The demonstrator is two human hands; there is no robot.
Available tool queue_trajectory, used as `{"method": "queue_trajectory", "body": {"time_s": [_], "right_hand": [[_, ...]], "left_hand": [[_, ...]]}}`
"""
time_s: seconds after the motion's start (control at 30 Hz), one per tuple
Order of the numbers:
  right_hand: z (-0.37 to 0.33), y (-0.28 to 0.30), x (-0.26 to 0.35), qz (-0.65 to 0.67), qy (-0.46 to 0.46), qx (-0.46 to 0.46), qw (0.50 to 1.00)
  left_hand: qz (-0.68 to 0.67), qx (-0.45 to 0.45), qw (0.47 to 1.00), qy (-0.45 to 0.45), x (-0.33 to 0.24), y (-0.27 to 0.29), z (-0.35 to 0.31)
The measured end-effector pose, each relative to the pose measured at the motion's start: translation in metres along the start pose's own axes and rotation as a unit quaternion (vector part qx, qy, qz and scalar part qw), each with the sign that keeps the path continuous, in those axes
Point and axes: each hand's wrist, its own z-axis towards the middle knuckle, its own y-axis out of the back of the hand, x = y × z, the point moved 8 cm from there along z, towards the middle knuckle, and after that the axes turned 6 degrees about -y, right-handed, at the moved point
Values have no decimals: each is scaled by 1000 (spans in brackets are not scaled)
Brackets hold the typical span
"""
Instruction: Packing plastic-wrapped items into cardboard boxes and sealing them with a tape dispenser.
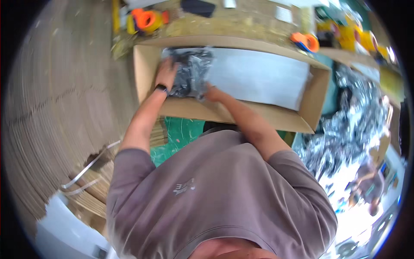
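Observation:
A long open cardboard box lies across the bench in front of me, its inside lined with a white sheet. At the box's left end sits a black item in a clear plastic bag. My left hand, with a dark band on its wrist, lies along the bag's left side, fingers stretched and somewhat blurred. At the bag's lower right corner, my right hand has its fingers closed on the plastic edge. The fingertips there are partly hidden.
Orange tape dispensers rest on the wooden bench behind the box. Stacked flat cardboard fills the left. A heap of shiny plastic bags lies at right. Another person is far off at lower right.

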Motion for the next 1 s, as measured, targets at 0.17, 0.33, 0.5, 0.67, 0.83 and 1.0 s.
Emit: {"method": "queue_trajectory", "body": {"time_s": [0.17, 0.33, 0.5, 0.67, 0.83, 1.0], "right_hand": [[-177, 134, 75, -240, 166, -28, 956], [-462, 378, -170, 117, -27, -541, 832], [-586, 292, -517, -83, -474, -318, 817], [-567, 264, -543, -154, -301, -410, 847], [-555, 283, -552, -74, -309, -521, 792], [-597, 277, -545, 151, -210, -570, 780]], "left_hand": [[69, 132, 989, -12, 24, -38, -100], [-76, 13, 992, -101, -272, 32, -91], [-175, 1, 956, -237, -535, -7, -117], [-170, 103, 902, -384, -738, -84, -169], [-213, 234, 855, -411, -823, -222, -216], [-346, 450, 806, 166, -740, -465, -236]]}}
